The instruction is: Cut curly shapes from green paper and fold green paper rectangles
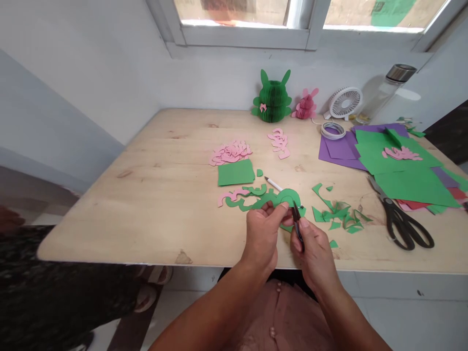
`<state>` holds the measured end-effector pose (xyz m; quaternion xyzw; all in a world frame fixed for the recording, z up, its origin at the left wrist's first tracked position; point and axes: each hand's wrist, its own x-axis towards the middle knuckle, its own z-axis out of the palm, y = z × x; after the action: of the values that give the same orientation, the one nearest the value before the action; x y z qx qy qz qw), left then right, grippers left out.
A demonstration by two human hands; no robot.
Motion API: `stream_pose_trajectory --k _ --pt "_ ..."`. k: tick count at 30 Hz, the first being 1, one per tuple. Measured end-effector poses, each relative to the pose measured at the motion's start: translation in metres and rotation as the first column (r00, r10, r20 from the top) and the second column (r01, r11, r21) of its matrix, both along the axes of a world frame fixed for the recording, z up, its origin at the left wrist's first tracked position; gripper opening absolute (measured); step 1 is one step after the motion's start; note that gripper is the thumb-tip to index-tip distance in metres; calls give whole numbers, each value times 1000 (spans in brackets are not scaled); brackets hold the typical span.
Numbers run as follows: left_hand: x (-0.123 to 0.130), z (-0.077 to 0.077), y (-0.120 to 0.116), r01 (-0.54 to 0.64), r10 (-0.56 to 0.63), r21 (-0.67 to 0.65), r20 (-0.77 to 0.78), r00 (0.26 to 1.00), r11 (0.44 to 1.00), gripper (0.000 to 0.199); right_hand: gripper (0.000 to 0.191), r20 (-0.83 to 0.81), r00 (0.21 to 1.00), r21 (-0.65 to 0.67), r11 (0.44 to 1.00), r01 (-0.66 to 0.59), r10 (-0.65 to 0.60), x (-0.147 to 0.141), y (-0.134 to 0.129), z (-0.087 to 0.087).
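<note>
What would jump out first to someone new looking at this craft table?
Probably the big green paper bunny by the wall at the back, with a smaller pink paper bunny beside it. Next, the two hands at the front edge, the left holding a green paper piece, the right small black-handled scissors.

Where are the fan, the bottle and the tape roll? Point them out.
Fan (345, 103), head view: the middle of its grille.
Bottle (401, 73), head view: its silvery lid.
Tape roll (333, 136), head view: the near side of its ring.
</note>
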<state>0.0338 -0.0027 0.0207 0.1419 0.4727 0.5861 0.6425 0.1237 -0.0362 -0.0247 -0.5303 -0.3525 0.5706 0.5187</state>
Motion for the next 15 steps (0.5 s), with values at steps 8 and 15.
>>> stream_pose_trajectory --k 8,15 --pt "0 -3 -1 20 -20 -5 23 1000 1000 14 51 -11 1000 -14 1000 9 -9 -1 2 1" --pt "-7 -8 3 -12 12 9 45 999 1000 16 40 -91 994 -74 995 -64 57 4 -5 1"
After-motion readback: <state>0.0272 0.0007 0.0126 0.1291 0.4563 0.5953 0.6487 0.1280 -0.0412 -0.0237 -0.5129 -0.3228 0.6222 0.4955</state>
